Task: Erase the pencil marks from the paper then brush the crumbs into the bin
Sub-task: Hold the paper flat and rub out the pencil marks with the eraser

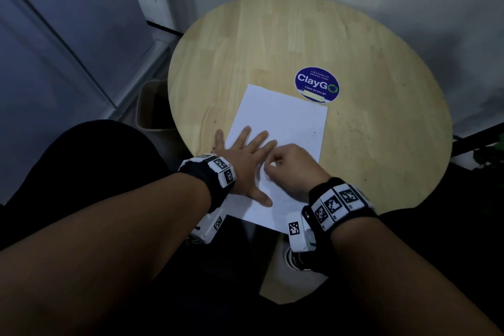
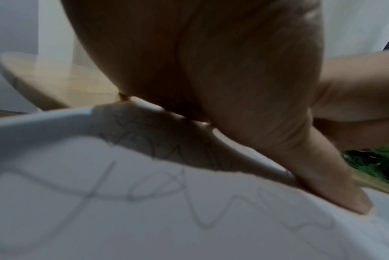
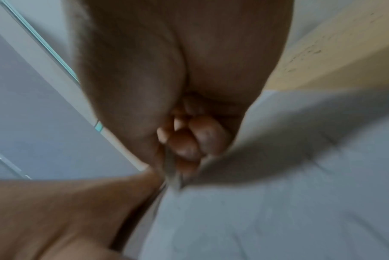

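On round pale-wood table [image 1: 368, 68], flat white paper [image 1: 286, 117] under splayed left hand [image 1: 245, 161].

- The desk [image 1: 272, 35] is pale wood in jointed strips, matt and smooth.
- The paper [image 1: 286, 123] is thin, white and matt.
- The round sticker [image 1: 316, 84] looks glossy blue.
- The wristbands [image 1: 212, 180] are black cloth carrying white plastic blocks.
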A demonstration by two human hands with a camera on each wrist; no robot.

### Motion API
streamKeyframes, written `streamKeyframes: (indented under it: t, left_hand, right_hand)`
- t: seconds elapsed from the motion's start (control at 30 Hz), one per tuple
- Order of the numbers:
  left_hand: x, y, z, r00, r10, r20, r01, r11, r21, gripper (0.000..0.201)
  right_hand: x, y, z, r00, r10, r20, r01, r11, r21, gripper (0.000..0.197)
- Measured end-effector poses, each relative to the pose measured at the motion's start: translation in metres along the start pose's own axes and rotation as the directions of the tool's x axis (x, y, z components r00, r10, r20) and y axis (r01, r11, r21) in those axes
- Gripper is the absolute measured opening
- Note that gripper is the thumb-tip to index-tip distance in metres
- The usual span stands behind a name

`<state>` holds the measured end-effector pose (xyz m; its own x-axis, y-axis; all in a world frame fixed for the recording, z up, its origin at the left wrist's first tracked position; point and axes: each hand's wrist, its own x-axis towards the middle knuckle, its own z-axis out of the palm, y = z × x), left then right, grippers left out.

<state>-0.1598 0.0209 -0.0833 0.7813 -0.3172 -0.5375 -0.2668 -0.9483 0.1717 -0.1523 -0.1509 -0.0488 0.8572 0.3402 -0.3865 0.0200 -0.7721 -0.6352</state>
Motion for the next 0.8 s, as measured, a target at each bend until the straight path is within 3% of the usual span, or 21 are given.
streamKeyframes:
  t: [0.07, 0.1, 0.2, 0.23, 0.3, 0.37, 0.4, 0.5, 0.53, 0.67, 0.7, 0.8]
  left_hand:
    - [0.001, 0.000, 0.001, 1.000, 0.006, -0.003, -0.006, 1.000, -0.001, 0.149]
    - [0.001, 0.000, 0.000, 1.000, 0.008, -0.004, -0.008, 1.000, -0.003, 0.149]
    - [0.001, 0.000, -0.002, 1.000, 0.005, -0.007, -0.005, 1.000, -0.001, 0.148]
    - [0.000, 0.000, -0.002, 1.000, 0.001, -0.003, -0.001, 1.000, 0.000, 0.148]
    - [-0.001, 0.001, -0.001, 1.000, 0.000, 0.006, 0.000, 1.000, -0.001, 0.148]
    - [0.000, 0.001, -0.001, 1.000, 0.004, 0.009, -0.004, 1.000, -0.004, 0.149]
    - [0.001, 0.001, -0.002, 1.000, 0.005, 0.010, -0.005, 1.000, -0.008, 0.149]
    - [0.002, -0.001, -0.001, 1.000, 0.004, 0.001, -0.004, 1.000, -0.015, 0.149]
    - [0.001, -0.001, -0.001, 1.000, 0.002, 0.005, -0.002, 1.000, -0.017, 0.149]
    - [0.000, 0.001, 0.000, 1.000, 0.012, 0.001, -0.012, 1.000, -0.010, 0.150]
    - [-0.001, 0.001, -0.001, 1.000, 0.010, -0.002, -0.010, 1.000, -0.013, 0.151]
    - [0.000, 0.000, -0.002, 1.000, 0.004, -0.002, -0.004, 1.000, -0.016, 0.151]
  right_hand:
    - [-0.006, -0.003, -0.002, 0.984, 0.041, 0.172, -0.047, 0.998, 0.033, 0.021]
    - [-0.004, -0.001, -0.003, 0.989, 0.049, 0.141, -0.057, 0.997, 0.057, 0.021]
    - [0.004, 0.005, -0.004, 0.981, 0.027, -0.192, -0.015, 0.998, 0.063, 0.020]
    - [0.004, 0.004, -0.003, 0.979, 0.015, -0.203, -0.004, 0.999, 0.052, 0.019]
    - [0.001, -0.001, 0.000, 1.000, -0.008, -0.010, 0.008, 1.000, 0.021, 0.019]
    - [-0.003, -0.004, 0.001, 0.987, 0.024, 0.156, -0.028, 0.999, 0.025, 0.019]
    - [-0.001, -0.002, 0.000, 0.992, 0.028, 0.126, -0.034, 0.998, 0.049, 0.020]
    - [0.005, 0.002, 0.000, 0.984, 0.014, -0.178, 0.001, 0.997, 0.081, 0.027]
    - [0.005, 0.002, 0.002, 0.983, -0.007, -0.186, 0.018, 0.998, 0.054, 0.029]
    - [-0.001, -0.004, 0.003, 0.995, -0.015, 0.102, 0.015, 1.000, -0.004, 0.021]
    - [0.001, -0.001, 0.002, 0.998, -0.001, 0.071, -0.001, 1.000, 0.025, 0.020]
    - [0.006, 0.003, 0.001, 0.979, 0.014, -0.205, -0.004, 0.999, 0.050, 0.020]
